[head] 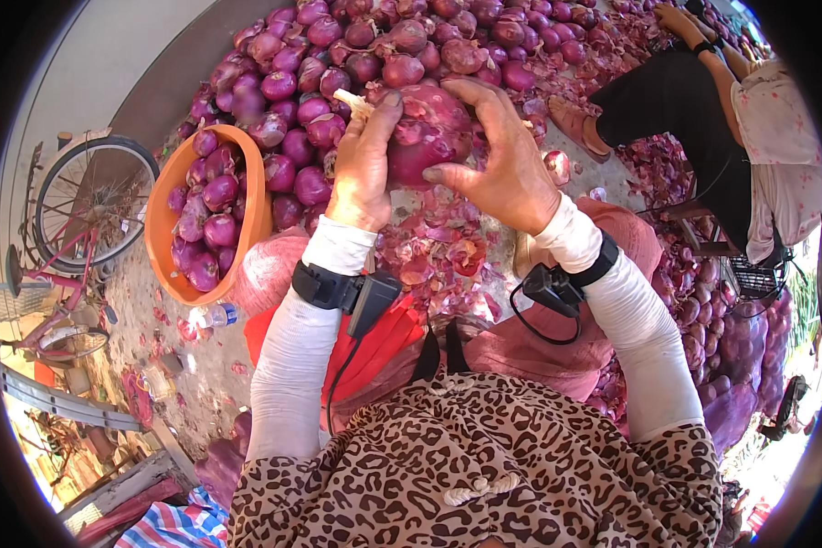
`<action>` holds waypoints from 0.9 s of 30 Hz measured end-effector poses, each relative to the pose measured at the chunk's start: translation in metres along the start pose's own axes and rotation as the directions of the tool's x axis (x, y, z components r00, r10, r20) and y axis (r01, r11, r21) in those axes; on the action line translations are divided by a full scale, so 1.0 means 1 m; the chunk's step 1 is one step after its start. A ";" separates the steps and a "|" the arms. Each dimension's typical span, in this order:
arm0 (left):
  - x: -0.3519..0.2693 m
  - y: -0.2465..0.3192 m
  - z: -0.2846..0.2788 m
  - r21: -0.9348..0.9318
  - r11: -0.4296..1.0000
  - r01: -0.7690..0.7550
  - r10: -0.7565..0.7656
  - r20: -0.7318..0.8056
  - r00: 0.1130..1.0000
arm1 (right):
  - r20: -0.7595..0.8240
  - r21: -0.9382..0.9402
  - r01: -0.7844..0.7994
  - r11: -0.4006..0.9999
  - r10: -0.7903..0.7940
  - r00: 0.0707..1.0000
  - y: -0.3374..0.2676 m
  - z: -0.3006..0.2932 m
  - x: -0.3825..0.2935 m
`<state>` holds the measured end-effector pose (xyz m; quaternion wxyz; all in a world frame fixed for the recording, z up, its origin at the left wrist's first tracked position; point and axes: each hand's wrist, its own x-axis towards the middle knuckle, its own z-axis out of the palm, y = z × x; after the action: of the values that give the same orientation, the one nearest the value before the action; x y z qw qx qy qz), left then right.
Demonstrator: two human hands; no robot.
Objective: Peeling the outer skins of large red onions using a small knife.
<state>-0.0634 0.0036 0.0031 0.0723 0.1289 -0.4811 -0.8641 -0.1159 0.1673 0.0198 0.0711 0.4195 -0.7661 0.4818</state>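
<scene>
A large red onion (pixel 430 137) with loose, shiny skin is between my two hands, above the floor. My left hand (pixel 363 164) holds it from the left, the thumb lying along its side and the other fingers mostly hidden. A pale, dry stalk-like piece (pixel 353 104) sticks out beside that thumb; what it is I cannot tell. From the right, my right hand (pixel 503 157) curves around the onion, thumb low and fingers at the top. Behind my hands rises a big heap of red onions (pixel 315 109). Onion skins (pixel 438 240) litter the floor below.
An orange plastic tub (pixel 264 198) of red onions stands left of my knees. Farther left is a bicycle (pixel 96 205). Another person (pixel 685 103) sits at the right among skins. Filled mesh onion sacks (pixel 740 349) stand at right. A plastic bottle (pixel 220 315) lies near the tub.
</scene>
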 end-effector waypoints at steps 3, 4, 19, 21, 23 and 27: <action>-0.002 -0.006 0.004 0.097 0.992 -0.077 0.084 -0.067 0.994 | -0.088 -0.087 0.078 0.993 -0.085 0.993 -0.010 0.002 0.002; -0.002 -0.007 0.007 0.113 0.987 -0.116 0.125 -0.082 0.989 | -0.090 -0.083 0.076 0.994 -0.083 0.992 -0.008 0.004 0.001; 0.000 -0.010 0.009 0.096 0.986 -0.133 0.153 -0.243 0.958 | -0.144 -0.019 0.058 0.998 -0.060 0.988 0.000 0.006 0.005; 0.000 -0.011 0.005 0.110 0.984 -0.139 0.161 -0.231 0.960 | -0.150 -0.002 0.038 0.999 -0.038 0.988 0.001 0.005 0.005; 0.001 -0.012 0.002 0.123 0.982 -0.145 0.170 -0.217 0.961 | -0.162 -0.026 0.021 0.999 -0.024 0.986 0.003 0.004 0.005; -0.002 -0.005 0.006 -0.060 0.995 -0.080 0.071 -0.146 0.987 | -0.242 0.020 -0.177 0.984 0.176 0.954 0.007 -0.009 0.011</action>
<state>-0.0627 0.0115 0.0022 0.1437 0.1702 -0.4505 -0.8645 -0.1309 0.1700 0.0254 0.1213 0.2874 -0.7864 0.5331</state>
